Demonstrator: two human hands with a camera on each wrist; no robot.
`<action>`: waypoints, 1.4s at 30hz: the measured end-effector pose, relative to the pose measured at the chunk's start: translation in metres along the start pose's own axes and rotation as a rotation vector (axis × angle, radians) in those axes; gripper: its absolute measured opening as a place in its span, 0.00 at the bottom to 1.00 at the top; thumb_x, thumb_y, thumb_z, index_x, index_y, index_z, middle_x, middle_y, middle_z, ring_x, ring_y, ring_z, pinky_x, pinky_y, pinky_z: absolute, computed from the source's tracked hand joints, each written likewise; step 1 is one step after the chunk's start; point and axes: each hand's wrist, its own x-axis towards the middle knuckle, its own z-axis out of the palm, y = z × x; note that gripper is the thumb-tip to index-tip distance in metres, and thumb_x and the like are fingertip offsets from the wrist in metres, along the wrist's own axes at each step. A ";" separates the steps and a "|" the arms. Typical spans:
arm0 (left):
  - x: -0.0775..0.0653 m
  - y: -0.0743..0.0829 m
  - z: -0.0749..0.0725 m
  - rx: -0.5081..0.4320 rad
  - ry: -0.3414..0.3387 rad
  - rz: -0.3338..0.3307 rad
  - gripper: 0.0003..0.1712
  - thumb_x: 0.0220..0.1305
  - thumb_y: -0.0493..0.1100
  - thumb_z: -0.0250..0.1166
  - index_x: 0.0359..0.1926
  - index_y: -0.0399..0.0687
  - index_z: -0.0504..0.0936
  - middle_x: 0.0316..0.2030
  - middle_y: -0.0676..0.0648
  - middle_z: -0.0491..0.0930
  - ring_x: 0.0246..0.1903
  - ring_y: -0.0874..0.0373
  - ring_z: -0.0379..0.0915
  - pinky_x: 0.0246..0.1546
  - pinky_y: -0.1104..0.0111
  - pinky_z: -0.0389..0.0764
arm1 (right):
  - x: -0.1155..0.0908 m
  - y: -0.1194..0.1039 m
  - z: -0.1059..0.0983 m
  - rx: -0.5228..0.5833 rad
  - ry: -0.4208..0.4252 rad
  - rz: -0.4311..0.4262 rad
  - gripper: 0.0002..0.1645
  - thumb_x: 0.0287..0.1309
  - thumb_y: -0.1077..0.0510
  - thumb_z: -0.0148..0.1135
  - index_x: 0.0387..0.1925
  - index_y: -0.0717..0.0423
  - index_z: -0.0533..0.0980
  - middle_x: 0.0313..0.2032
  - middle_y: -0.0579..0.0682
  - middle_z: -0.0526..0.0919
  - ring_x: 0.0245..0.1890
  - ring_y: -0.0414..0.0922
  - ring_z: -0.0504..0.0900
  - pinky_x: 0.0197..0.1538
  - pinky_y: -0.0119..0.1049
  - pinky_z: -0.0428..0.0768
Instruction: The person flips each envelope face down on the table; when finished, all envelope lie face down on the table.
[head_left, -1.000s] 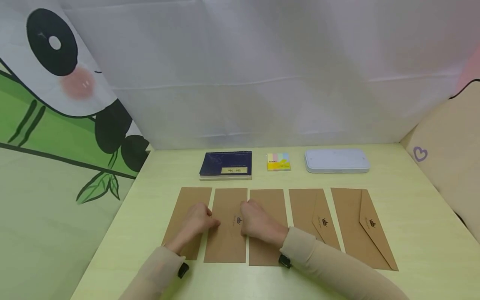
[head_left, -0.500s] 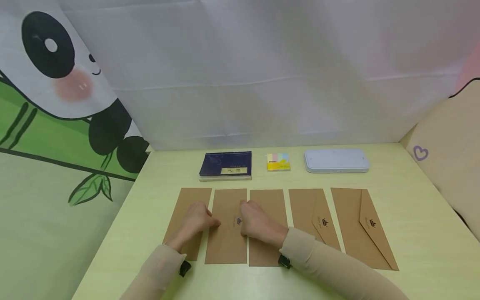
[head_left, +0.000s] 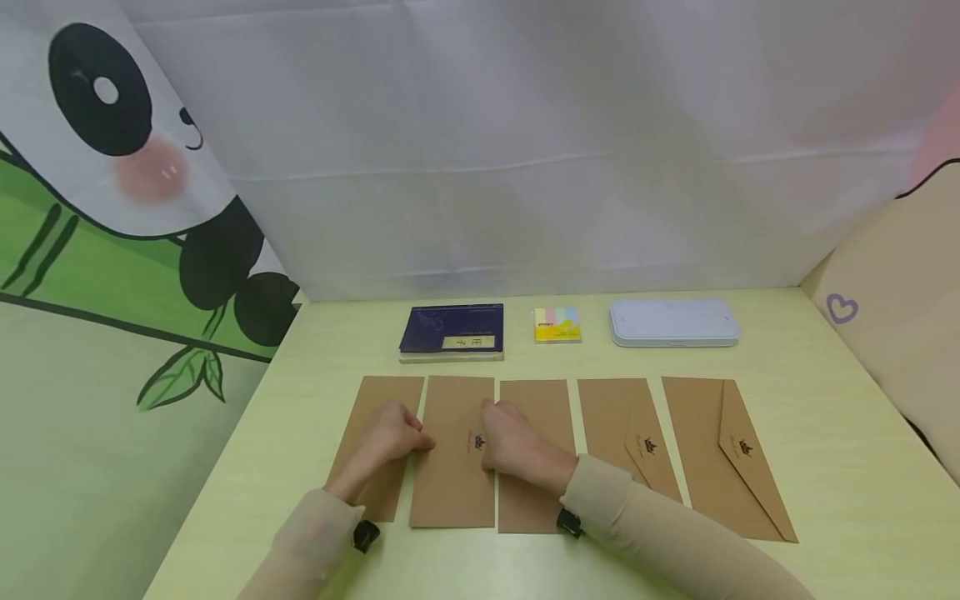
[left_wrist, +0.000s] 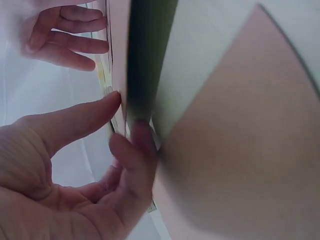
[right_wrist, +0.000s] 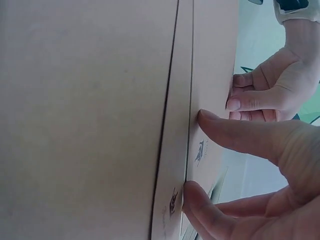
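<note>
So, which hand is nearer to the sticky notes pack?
Right. The right hand is in front of the sticky notes pack, slightly left. The left hand is farther left, pinching the left edge of a brown envelope.

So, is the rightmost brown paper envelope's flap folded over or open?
Folded over: the printed flap lies across the envelope; whether sealed, cannot tell.

Left hand (head_left: 384,435) and right hand (head_left: 519,443) flank the envelope (head_left: 453,492), nearside free.
</note>
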 end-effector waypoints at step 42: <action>-0.009 -0.017 -0.001 -0.947 -0.378 0.135 0.27 0.70 0.42 0.56 0.65 0.30 0.65 0.53 0.38 0.76 0.47 0.47 0.77 0.46 0.57 0.77 | -0.002 0.005 -0.008 0.229 -0.028 -0.075 0.37 0.41 0.44 0.77 0.48 0.63 0.74 0.18 0.45 0.70 0.17 0.38 0.68 0.20 0.32 0.65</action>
